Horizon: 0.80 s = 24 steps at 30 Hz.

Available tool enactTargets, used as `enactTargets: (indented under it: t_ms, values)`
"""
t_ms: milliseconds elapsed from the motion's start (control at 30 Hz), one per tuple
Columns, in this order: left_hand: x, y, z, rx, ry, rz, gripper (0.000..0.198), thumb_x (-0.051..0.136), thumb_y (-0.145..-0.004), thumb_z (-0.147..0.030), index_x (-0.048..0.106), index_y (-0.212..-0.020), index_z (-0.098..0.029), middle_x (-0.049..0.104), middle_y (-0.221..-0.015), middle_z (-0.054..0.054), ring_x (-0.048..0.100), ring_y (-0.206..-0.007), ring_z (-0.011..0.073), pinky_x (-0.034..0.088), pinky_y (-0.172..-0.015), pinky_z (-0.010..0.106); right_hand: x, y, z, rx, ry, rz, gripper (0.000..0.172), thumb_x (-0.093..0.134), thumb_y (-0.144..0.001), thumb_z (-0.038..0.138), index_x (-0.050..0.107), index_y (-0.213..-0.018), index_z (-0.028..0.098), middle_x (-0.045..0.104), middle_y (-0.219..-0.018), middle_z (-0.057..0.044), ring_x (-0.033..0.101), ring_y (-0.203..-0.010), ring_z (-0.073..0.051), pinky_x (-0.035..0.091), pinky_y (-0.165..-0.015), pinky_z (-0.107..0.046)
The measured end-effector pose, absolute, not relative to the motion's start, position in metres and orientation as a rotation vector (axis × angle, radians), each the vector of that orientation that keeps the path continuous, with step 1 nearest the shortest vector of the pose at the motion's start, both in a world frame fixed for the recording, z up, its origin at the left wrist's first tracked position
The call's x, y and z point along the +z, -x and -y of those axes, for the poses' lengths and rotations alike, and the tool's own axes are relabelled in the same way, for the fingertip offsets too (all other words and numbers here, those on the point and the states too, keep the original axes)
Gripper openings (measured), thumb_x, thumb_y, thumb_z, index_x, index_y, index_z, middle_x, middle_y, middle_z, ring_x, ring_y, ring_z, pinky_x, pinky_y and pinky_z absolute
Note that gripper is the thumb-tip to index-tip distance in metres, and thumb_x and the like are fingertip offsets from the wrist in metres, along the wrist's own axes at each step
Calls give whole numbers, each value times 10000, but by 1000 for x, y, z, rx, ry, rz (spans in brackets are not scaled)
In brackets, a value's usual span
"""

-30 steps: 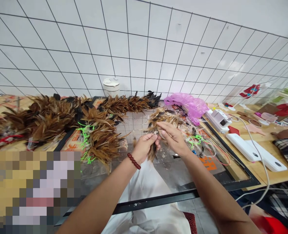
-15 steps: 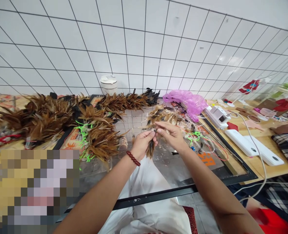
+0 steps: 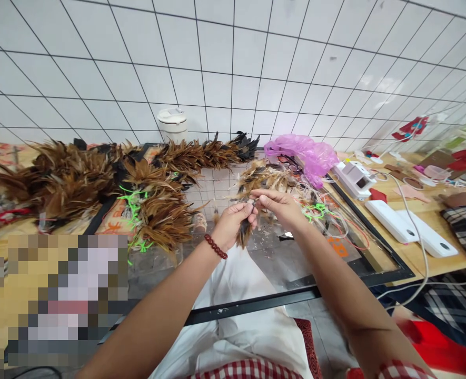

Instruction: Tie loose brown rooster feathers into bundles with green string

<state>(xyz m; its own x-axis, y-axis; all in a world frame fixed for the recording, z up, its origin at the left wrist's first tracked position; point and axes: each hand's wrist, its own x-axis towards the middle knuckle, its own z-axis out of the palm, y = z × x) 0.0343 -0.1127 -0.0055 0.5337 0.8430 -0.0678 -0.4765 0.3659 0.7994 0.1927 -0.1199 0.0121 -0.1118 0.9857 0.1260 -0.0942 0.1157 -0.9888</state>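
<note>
Brown-and-black feathers [image 3: 244, 235] hung in a small bunch below the left hand [image 3: 233, 223], above the glass tabletop [image 3: 284, 268]. The left thumb and fingers pinched the upper end; whether the right hand [image 3: 283, 209], its fingertips just beside them, gripped anything could not be determined. A slackened pinch risked scattering the bunch; contact with the loose feather pile [image 3: 262, 176] beyond the hands risked snagging or mixing.

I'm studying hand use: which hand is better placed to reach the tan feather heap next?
Probably the right hand: it lies nearer the tan feather heap, while the left hand pinches a small brown-black feather bundle. Whether the right also grips something is unclear.
</note>
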Motion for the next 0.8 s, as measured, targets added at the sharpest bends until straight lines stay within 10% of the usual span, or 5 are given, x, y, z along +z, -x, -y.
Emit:
enactTargets:
  t_ms: [300,800]
  values:
    - [-7,-38,115,821,-883,-517,327,777,-673,-401,612,-712,-123,568,-592,-3,561,-521,104,449,-531,221,9,-180,123,1272,898,1287,268,761,-715,405,642,-669,170,625,-772,-6,547,-500,-83,480,-461,-245]
    - [-14,-35,104,1209,-722,-693,276,717,-753,-369,582,-702,-134,453,-533,-48,469,-466,67,397,-482,191,19,-250,118,532,1775,2156,142,709,-682,255,721,-807,187,676,-748,-14,575,-690,-147,374,-632,-241]
